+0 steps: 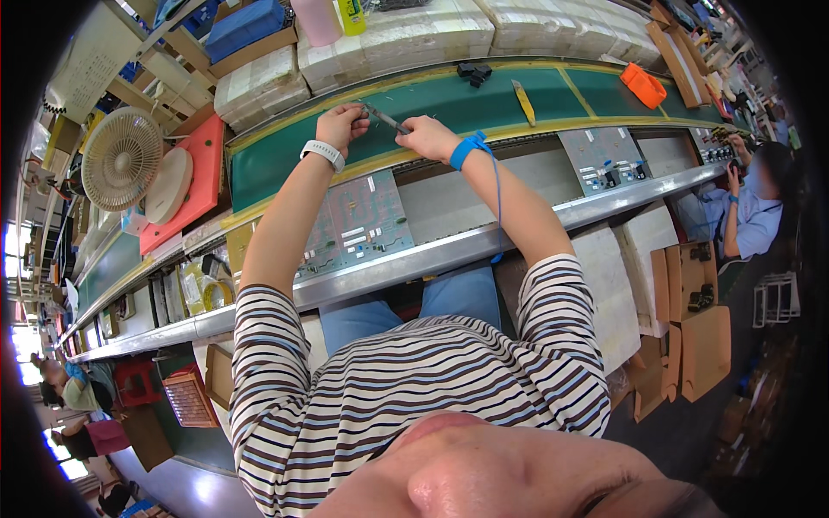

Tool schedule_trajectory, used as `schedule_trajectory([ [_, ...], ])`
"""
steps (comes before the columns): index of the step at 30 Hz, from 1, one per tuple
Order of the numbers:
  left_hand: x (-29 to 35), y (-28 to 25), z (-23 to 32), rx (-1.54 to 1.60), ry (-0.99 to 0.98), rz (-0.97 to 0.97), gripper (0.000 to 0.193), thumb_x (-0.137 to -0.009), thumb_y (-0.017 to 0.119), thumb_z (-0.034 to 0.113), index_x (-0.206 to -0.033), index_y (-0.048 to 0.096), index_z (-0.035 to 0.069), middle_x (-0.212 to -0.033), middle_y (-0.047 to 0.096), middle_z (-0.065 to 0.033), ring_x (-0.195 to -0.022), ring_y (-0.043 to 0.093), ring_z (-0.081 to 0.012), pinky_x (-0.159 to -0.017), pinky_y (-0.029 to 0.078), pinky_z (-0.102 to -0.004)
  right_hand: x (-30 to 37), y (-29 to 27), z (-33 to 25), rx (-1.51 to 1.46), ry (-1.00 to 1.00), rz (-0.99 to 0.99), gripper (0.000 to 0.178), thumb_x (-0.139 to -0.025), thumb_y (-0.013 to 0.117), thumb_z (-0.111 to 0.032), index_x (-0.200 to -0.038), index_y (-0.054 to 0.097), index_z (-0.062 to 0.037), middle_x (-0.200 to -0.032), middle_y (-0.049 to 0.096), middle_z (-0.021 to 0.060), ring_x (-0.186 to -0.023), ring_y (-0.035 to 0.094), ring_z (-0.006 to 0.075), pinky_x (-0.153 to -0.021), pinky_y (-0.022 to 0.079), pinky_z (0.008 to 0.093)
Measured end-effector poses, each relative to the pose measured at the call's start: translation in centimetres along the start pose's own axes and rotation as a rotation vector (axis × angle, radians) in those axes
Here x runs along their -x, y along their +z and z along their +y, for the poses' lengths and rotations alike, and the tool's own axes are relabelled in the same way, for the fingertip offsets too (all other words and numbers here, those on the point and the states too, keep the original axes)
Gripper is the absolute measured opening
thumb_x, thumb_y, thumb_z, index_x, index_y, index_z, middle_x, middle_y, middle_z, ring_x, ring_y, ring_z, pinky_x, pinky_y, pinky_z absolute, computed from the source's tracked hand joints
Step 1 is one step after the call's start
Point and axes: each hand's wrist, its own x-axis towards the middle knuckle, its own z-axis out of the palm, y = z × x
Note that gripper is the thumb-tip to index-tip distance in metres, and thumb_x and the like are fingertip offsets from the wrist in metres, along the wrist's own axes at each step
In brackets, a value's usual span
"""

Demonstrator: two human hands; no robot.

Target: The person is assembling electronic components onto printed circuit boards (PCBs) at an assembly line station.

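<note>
My right hand [427, 138], with a blue wrist strap and cord, is closed around a slim grey tool [390, 122]. Its exact kind is hard to make out. The tool's far end points up and left toward my left hand [344, 126]. That hand, wearing a white-banded watch, has its fingers pinched near the tool's tip; whatever is between them is too small to name. Both hands are above the green work surface [285, 161]. Below my forearms, a circuit board [356, 217] with white and dark components lies on the conveyor line.
On the green surface are a yellow utility knife [523, 103], black parts [474, 74] and an orange tape dispenser [643, 85]. A second circuit board [603, 159] lies to the right. At left stands a fan [122, 159]. A co-worker [751, 203] works at far right; foam blocks [393, 41] line the back.
</note>
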Motion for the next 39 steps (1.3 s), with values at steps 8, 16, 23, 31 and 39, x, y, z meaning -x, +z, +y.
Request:
schedule_trajectory([
  [8, -1.8, -2.4, -1.2, -0.079, -0.037, 0.102, 0.017, -0.086, 0.055, 0.011, -0.1, 0.057, 0.001, -0.082, 0.063, -0.0068, -0.066, 0.062, -0.0131, -0.054, 0.051, -0.0223, -1.8, -0.4, -0.7, 0.327, 0.164, -0.122, 0.03, -0.073, 0.06, -0.024, -0.091, 0.062, 0.0003, -0.083, 0.062, 0.0214, -0.085, 0.06, 0.0347, -0.075, 0.047, 0.0384],
  [16, -5.7, -8.3, 0.6, -1.236, 0.283, 0.335, 0.028, -0.079, 0.058, 0.033, -0.1, 0.066, 0.017, -0.095, 0.065, -0.0115, -0.092, 0.06, -0.0292, -0.083, 0.047, -0.0361, -0.6, 0.5, -1.4, 0.689, 0.045, 0.174, 0.029, -0.07, 0.057, -0.016, -0.094, 0.059, -0.0008, -0.099, 0.057, 0.0199, -0.092, 0.057, 0.0349, -0.078, 0.048, 0.0422],
  [23, -5.8, -5.5, 0.3, -1.507, 0.352, 0.15, 0.033, -0.08, 0.059, 0.03, -0.106, 0.063, 0.011, -0.104, 0.061, -0.0173, -0.097, 0.058, -0.0331, -0.084, 0.045, -0.0393, 0.2, 2.0, 0.5, 0.562, -0.042, 0.343, 0.033, -0.068, 0.064, -0.022, -0.092, 0.055, -0.0017, -0.094, 0.057, 0.018, -0.089, 0.057, 0.0339, -0.074, 0.049, 0.043],
  [31, -6.7, -6.1, -0.2, -1.406, 0.315, 0.202, 0.031, -0.077, 0.065, 0.031, -0.096, 0.062, 0.007, -0.095, 0.063, -0.0176, -0.091, 0.059, -0.0326, -0.08, 0.046, -0.0394, 0.8, 1.8, 0.5, 0.506, -0.09, 0.327, 0.032, -0.069, 0.066, -0.023, -0.091, 0.055, -0.0018, -0.092, 0.056, 0.0177, -0.089, 0.057, 0.0344, -0.074, 0.049, 0.0433],
  [39, -6.2, -6.1, -0.3, -1.368, 0.356, 0.232, 0.032, -0.072, 0.069, 0.03, -0.092, 0.059, 0.006, -0.088, 0.064, -0.0159, -0.082, 0.062, -0.0299, -0.073, 0.047, -0.0388, 0.7, 1.7, 0.9, 0.396, -0.098, 0.286, 0.041, -0.07, 0.065, -0.026, -0.102, 0.055, -0.0022, -0.097, 0.056, 0.0178, -0.092, 0.056, 0.0346, -0.078, 0.048, 0.042],
])
